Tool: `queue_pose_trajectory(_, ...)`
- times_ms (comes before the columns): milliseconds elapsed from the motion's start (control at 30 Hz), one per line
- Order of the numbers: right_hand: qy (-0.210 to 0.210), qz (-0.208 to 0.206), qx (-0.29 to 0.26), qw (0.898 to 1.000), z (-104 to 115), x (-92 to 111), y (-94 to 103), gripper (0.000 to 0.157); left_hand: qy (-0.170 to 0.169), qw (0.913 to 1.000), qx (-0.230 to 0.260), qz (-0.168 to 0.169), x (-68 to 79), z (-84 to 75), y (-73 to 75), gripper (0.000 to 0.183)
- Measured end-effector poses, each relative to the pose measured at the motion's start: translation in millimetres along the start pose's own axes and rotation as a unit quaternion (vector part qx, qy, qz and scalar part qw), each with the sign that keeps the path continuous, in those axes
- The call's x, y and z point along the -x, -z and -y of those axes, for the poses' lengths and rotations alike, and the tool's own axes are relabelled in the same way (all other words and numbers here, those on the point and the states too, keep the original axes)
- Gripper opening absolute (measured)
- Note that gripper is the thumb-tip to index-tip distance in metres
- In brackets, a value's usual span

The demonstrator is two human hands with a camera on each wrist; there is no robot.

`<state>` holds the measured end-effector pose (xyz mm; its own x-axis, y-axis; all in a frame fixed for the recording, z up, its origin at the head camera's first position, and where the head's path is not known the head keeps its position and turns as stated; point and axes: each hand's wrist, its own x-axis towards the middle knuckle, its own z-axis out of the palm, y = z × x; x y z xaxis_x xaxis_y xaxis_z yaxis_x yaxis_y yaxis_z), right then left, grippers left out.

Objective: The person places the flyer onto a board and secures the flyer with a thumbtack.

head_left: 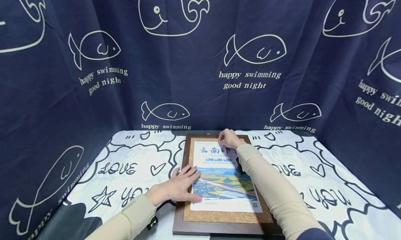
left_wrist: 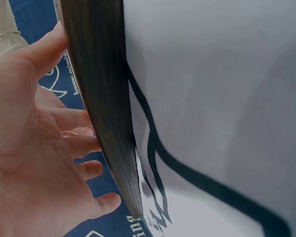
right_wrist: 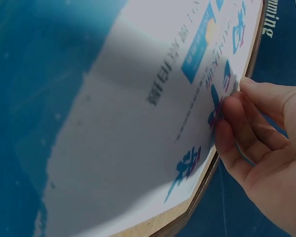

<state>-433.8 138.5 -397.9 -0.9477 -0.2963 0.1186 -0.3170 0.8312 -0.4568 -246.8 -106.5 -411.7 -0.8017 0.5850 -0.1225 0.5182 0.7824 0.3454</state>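
Observation:
A paper poster (head_left: 223,181) with blue lettering and a printed landscape lies on a cork board (head_left: 219,217) in a dark wooden frame (head_left: 216,228). My left hand (head_left: 177,186) rests on the board's left side, fingers spread over the frame and the poster's left edge. In the left wrist view, its fingers line the frame's side (left_wrist: 96,98). At the poster's top edge, my right hand (head_left: 230,138) has thumb and fingers drawn together in a pinch. The right wrist view shows the fingertips (right_wrist: 229,106) against the poster; I cannot tell what small thing they hold.
Beneath the board spreads a white cloth (head_left: 138,163) with black drawings and words. A dark blue curtain (head_left: 200,69) with white fish and whales encloses the back and sides, close behind the board's far edge.

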Motion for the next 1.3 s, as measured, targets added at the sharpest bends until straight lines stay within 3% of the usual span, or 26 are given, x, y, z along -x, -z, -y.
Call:
queue_pose_trajectory(500,-0.003,0.008,0.018,1.000,-7,3,-11.0,0.005,0.006,0.9999,-0.009,0.010,-0.3,-3.0,-7.3,0.090)
queue_pose_trajectory(1300,-0.002,-0.009,0.004,1.000,0,-3,-6.3,0.006,0.003,0.9999,-0.014,0.002,-1.5,0.3,-2.0,0.091)
